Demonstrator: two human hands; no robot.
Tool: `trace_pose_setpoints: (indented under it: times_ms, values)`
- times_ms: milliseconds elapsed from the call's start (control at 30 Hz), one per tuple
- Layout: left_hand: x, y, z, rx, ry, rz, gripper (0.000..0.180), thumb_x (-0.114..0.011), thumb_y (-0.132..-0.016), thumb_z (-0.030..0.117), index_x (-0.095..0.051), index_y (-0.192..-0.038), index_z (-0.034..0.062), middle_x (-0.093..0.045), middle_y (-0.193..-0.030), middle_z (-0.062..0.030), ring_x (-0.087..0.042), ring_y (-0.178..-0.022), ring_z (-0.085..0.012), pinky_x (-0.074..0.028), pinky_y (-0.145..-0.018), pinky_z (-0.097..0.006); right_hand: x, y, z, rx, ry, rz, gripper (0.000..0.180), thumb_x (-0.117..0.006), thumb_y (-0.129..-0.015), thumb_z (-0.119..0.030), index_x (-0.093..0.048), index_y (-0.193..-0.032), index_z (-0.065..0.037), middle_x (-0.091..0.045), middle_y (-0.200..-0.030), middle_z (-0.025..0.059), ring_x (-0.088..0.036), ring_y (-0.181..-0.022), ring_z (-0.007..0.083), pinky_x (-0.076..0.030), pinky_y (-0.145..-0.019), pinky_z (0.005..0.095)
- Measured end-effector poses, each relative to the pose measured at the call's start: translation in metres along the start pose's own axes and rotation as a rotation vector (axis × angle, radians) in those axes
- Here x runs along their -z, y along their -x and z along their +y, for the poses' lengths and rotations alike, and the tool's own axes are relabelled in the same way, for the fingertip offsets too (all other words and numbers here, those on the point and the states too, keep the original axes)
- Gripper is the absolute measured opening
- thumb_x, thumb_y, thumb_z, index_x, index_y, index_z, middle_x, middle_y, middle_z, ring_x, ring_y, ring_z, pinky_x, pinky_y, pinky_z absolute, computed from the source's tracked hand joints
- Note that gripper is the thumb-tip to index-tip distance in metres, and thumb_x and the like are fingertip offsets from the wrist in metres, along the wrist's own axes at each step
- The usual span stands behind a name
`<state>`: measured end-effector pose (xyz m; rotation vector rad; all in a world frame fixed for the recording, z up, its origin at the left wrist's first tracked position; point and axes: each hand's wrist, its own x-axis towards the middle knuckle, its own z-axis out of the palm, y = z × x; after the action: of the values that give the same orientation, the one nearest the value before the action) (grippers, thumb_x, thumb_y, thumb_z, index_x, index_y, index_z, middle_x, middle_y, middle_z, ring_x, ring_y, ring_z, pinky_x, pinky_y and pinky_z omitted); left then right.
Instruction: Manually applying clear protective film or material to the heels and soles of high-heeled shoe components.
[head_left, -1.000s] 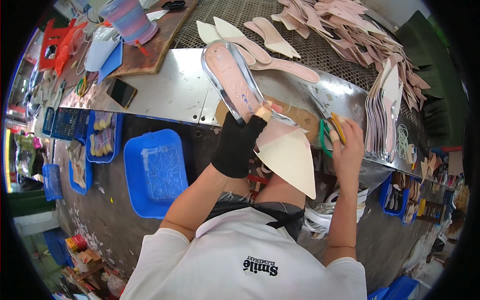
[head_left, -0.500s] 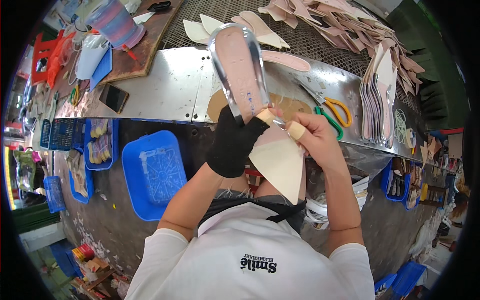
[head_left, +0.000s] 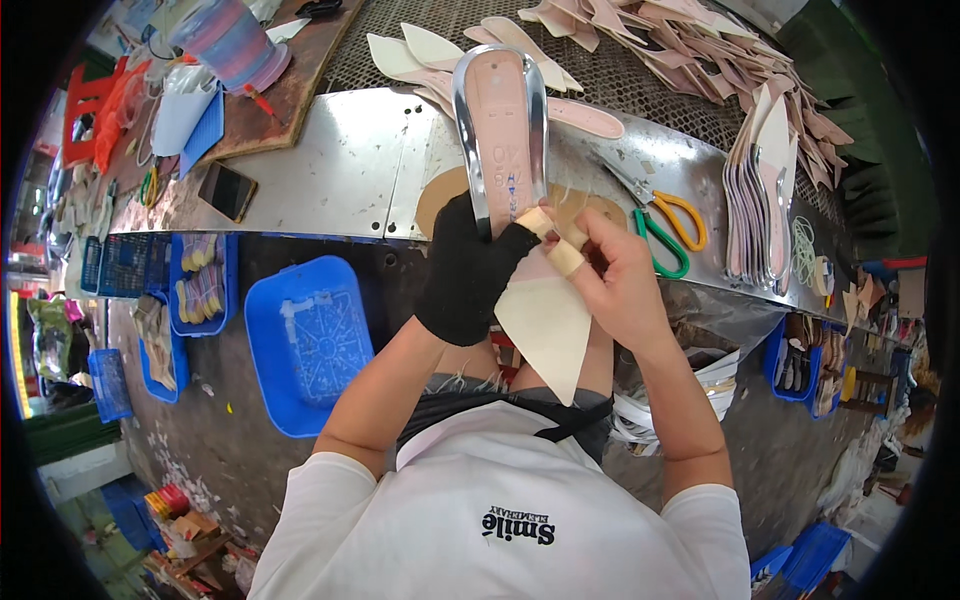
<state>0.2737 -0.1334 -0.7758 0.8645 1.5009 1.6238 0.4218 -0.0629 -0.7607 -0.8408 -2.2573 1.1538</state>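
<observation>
A long pink shoe insole with a shiny silver edge band [head_left: 503,125] is gripped by my left hand [head_left: 472,270], which wears a black fingerless glove with tape on the thumb. My right hand [head_left: 617,272], its thumb and finger taped, pinches at the insole's near part beside the left thumb. What lies between the right fingertips is hidden. The insole's pointed cream end [head_left: 547,335] hangs toward my lap. Scissors with one yellow and one green handle [head_left: 668,222] rest on the metal bench to the right of my hands.
A stack of silver-edged insoles [head_left: 752,205] stands at the right of the bench [head_left: 330,165]. Pink pieces [head_left: 690,55] are heaped on the mesh behind. Several loose pieces lie at the back. A phone [head_left: 228,191] lies left; a blue basin [head_left: 308,345] is below the bench edge.
The insole has swung more upright and slightly right, its pointed end shifting left. My right hand has moved left, closer to the left thumb.
</observation>
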Motion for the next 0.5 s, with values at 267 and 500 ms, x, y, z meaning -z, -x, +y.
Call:
trace_pose_setpoints:
  times_ms: [267,500]
  values:
    - [-0.003,-0.008,0.01,0.114,-0.168,-0.053,0.03,-0.063,-0.087,0.032,-0.063,-0.096,0.0034,-0.059,-0.067,-0.0027,-0.051,-0.058,-0.0072,-0.041,-0.052,-0.026,0.012,0.005,0.016,-0.123,-0.439,-0.057,0.013,-0.065,-0.082,-0.008,-0.055,-0.077,-0.001,-0.054,-0.067,0.0013,-0.051,-0.061,0.0059,-0.04,-0.053,0.0238]
    - [0.002,0.002,0.021,0.07,-0.354,-0.354,0.036,-0.054,-0.093,0.037,-0.056,-0.089,0.0011,-0.045,-0.06,0.001,-0.038,-0.055,-0.0075,-0.035,-0.049,-0.028,-0.003,-0.001,0.005,0.194,-0.084,0.314,0.018,-0.063,-0.082,-0.008,-0.049,-0.073,-0.001,-0.044,-0.061,0.0099,-0.043,-0.052,0.0214,-0.034,-0.048,0.0309]
